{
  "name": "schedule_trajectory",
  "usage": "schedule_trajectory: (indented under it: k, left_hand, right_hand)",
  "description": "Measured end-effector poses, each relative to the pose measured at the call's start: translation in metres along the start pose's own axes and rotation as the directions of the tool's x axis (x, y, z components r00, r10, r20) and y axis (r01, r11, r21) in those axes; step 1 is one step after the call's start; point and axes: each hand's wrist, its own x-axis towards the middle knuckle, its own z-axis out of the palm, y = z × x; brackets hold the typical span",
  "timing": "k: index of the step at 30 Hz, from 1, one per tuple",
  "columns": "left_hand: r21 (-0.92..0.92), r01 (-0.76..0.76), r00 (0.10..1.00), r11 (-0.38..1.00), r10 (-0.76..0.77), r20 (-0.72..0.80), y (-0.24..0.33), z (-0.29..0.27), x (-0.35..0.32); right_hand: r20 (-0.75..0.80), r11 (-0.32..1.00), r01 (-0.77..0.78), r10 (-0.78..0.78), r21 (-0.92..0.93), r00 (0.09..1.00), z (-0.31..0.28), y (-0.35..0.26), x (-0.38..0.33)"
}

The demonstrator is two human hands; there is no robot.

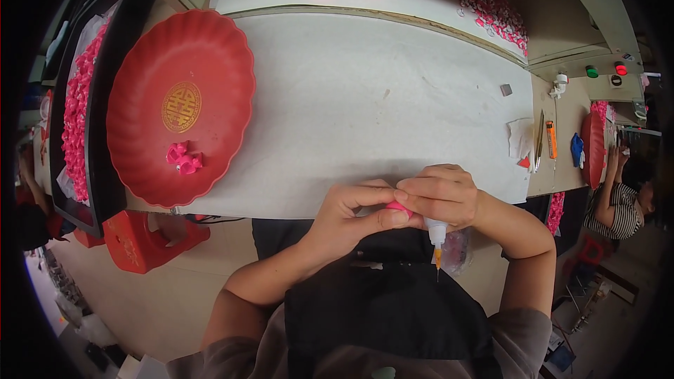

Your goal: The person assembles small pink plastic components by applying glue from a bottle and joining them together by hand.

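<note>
the left hand [354,216] pinches a small pink piece [398,208] by the near edge of the desk [567,111]; the right hand [444,195] meets it, gripping a needle-tipped white bottle [436,230]. white paper [365,105] covers most of the desktop. a scalloped red tray [144,70] lies left, a shelf [428,8] far, a red stool [128,244] near left.

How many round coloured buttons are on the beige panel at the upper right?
2: a green button, and a red button to its right, both on the beige panel. Any beyond the panel's visible face could be hidden.
</note>
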Motion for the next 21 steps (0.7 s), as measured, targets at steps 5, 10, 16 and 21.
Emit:
schedule_trajectory:
  k: [5, 10, 16, 21]
  left_hand:
    - [0.024, 0.020, 1.000, 1.000, -0.020, 0.011, 0.004, 0.003, 0.001]
    - [0.028, 0.020, 1.000, 0.999, -0.021, 0.020, 0.003, 0.003, 0.002]
    - [0.038, 0.028, 0.999, 0.999, -0.029, 0.018, 0.004, 0.003, 0.000]
    - [0.133, -0.092, 0.995, 0.987, 0.086, 0.044, 0.003, -0.002, 0.008]
  right_hand:
    - [-0.023, 1.000, -0.024, 0.024, 0.002, 0.999, 0.001, -0.002, -0.001]
    - [-0.041, 0.999, -0.033, 0.033, -0.005, 0.999, 0.004, -0.003, -0.005]
    - [-0.054, 0.983, -0.132, 0.139, 0.129, 0.989, 0.005, -0.006, -0.006]
    - [-0.102, 0.908, -0.324, 0.361, 0.265, 0.927, 0.005, -0.013, 0.001]
